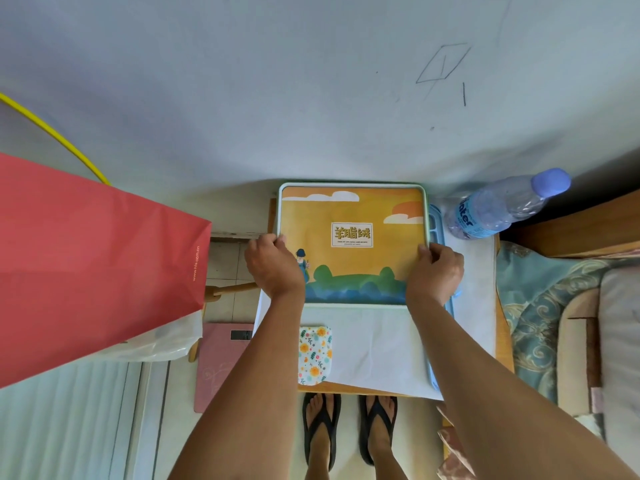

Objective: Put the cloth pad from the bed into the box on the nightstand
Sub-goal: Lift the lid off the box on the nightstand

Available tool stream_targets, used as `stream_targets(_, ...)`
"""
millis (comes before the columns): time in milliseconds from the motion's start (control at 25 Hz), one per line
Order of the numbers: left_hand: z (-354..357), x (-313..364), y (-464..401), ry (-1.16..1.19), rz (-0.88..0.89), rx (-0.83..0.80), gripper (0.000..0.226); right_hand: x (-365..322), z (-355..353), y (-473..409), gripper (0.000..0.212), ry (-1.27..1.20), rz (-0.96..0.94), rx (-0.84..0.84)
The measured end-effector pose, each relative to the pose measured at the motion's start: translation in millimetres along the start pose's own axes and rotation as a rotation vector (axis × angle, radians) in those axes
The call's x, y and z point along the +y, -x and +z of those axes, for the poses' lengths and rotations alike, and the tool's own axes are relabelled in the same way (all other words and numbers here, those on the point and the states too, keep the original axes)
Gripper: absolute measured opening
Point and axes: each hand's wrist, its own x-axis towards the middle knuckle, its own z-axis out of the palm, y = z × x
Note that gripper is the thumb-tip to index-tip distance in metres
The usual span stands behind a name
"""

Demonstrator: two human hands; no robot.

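An orange box (353,216) with a cartoon landscape lid and pale green rim lies flat on the nightstand (504,327), against the wall. My left hand (273,268) grips the box's left edge and my right hand (436,268) grips its right edge. A small floral cloth pad (315,355) lies on the white sheet (381,341) covering the nightstand, just in front of the box and between my forearms. The bed (540,306) with a blue patterned cover is at the right.
A clear water bottle (502,209) with a blue cap lies right of the box. A light blue tray edge (437,223) shows beside the box. A red paper bag (86,265) hangs at the left. A pink scale (221,362) lies on the floor.
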Motion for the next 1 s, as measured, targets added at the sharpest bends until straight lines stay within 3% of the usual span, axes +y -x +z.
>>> stream_targets(120, 3.3, 2.6, -1.4, -0.185, 0.055, -0.003, 0.022, 0.7, 4.1, -1.7, 0.026, 0.185, -0.088, 0.021)
stream_targets(240, 6.2, 9.1, 2.4, -0.195, 0.023, 0.025, 0.02, -0.4, 9.9, -0.4, 0.027, 0.274, -0.114, 0.058)
stream_targets(360, 6.2, 15.5, 3.6, -0.193, 0.023, 0.078, 0.004, 1.1, 14.7, 0.2, 0.027, 0.264, -0.144, 0.096)
stream_targets(520, 0.0, 22.6, 3.3, -0.273, 0.028, -0.031, 0.024, 0.8, 16.3, 0.8, 0.027, 0.282, -0.16, 0.124)
stream_targets(600, 3.7, 15.4, -1.2, -0.308, 0.054, 0.094, 0.019, 0.5, 17.0, 2.4, 0.027, 0.29, -0.164, 0.13)
stream_targets(680, 9.8, 9.1, -2.9, -0.214, 0.016, 0.068, 0.013, 2.9, 15.5, 0.4, 0.028, 0.292, -0.159, 0.104)
stream_targets(760, 9.4, 6.3, -5.3, -0.07, -0.07, -0.017, 0.029, 4.2, 11.0, -4.4, 0.028, 0.249, -0.128, 0.04)
stream_targets(920, 9.6, 7.7, -8.6, 0.185, -0.105, 0.03, 0.024, 2.5, 2.7, -14.3, 0.034, -0.036, 0.033, -0.032)
stream_targets(1000, 11.9, 7.0, -8.3, 0.159, -0.09, 0.053, 0.02, 0.0, 4.4, -13.7, 0.027, -0.073, 0.046, -0.026)
